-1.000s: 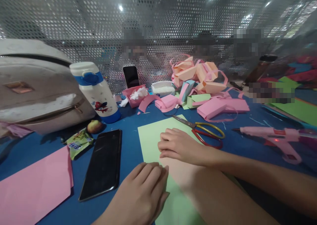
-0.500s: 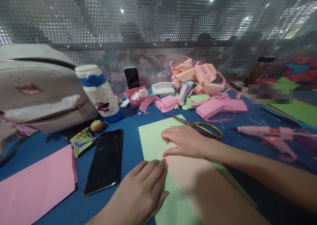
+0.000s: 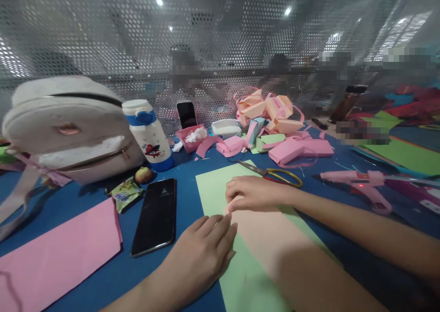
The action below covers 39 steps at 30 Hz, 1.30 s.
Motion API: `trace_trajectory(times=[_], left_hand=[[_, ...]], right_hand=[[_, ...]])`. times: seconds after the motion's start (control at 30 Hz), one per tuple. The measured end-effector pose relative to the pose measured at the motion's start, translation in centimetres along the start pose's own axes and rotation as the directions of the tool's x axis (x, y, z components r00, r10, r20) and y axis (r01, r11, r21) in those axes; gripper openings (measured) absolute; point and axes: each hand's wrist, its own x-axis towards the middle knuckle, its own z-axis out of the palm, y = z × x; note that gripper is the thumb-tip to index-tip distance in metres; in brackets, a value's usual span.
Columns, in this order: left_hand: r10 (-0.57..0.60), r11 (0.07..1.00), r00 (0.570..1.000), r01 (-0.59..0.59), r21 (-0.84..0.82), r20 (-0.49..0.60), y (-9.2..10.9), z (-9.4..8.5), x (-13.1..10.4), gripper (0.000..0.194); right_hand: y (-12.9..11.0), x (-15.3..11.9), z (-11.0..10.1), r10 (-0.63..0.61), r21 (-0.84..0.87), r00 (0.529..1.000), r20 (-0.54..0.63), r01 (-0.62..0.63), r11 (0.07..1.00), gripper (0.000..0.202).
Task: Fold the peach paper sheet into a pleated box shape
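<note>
A peach paper sheet (image 3: 275, 238) lies slantwise over a light green sheet (image 3: 215, 183) on the blue table. My right hand (image 3: 254, 194) grips the peach sheet's far corner between thumb and curled fingers, lifting it slightly. Close beside it, my left hand (image 3: 209, 245) rests on the papers' left edge, fingers together, its fingertips near that same corner. Whether the left fingers pinch any paper is hidden. Scissors (image 3: 271, 172) with yellow and red handles lie just beyond my right hand.
A black phone (image 3: 156, 216), pink paper (image 3: 65, 252), snack packet (image 3: 126, 194), bottle (image 3: 149, 138) and backpack (image 3: 82, 124) are at left. Folded paper pieces (image 3: 271, 112) sit at the back. A pink glue gun (image 3: 360, 181) lies right; a perforated metal panel (image 3: 220, 32) stands behind.
My right fingers have curled more around the peach sheet's corner, which is now raised a little. My left hand has hardly moved. The camera view has shifted slightly.
</note>
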Motion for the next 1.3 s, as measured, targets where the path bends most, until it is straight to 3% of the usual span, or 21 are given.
trace_trajectory(times=[0.13, 0.3, 0.5, 0.8, 0.97, 1.1, 1.3], left_hand=[[-0.048, 0.998, 0.998, 0.050, 0.035, -0.040, -0.6, 0.1, 0.1, 0.031], [-0.100, 0.992, 0.994, 0.103, 0.070, -0.040, -2.1, 0.6, -0.1, 0.034], [-0.139, 0.990, 0.990, 0.138, 0.030, 0.021, -3.1, 1.2, -0.6, 0.038], [-0.078, 0.997, 0.996, 0.078, 0.019, 0.038, -3.6, 0.6, -0.2, 0.036], [-0.084, 0.992, 0.992, 0.092, -0.087, 0.089, -4.1, 0.3, -0.6, 0.038], [-0.061, 0.985, 0.994, 0.074, -0.157, 0.087, -4.4, 0.1, -0.9, 0.034], [-0.028, 0.993, 0.999, 0.032, -0.112, 0.035, -4.5, 0.2, -0.9, 0.035]], right_hand=[[0.0, 0.6, -0.2, 0.055, 0.047, 0.998, -0.026, -0.054, 0.997, 0.016], [1.3, 3.2, -0.4, -0.029, -0.005, 0.991, -0.131, 0.029, 1.000, 0.017], [2.8, 5.8, -0.1, -0.090, -0.015, 0.989, -0.116, 0.089, 0.996, 0.015], [3.8, 6.0, 0.3, -0.124, 0.040, 0.988, -0.089, 0.128, 0.991, 0.016], [4.0, 6.1, 0.3, -0.126, 0.050, 0.988, -0.092, 0.131, 0.990, 0.018], [4.0, 6.1, 0.4, -0.106, 0.057, 0.991, -0.088, 0.111, 0.992, 0.018], [3.9, 5.9, -0.5, -0.015, 0.166, 1.000, 0.001, 0.014, 0.986, 0.014]])
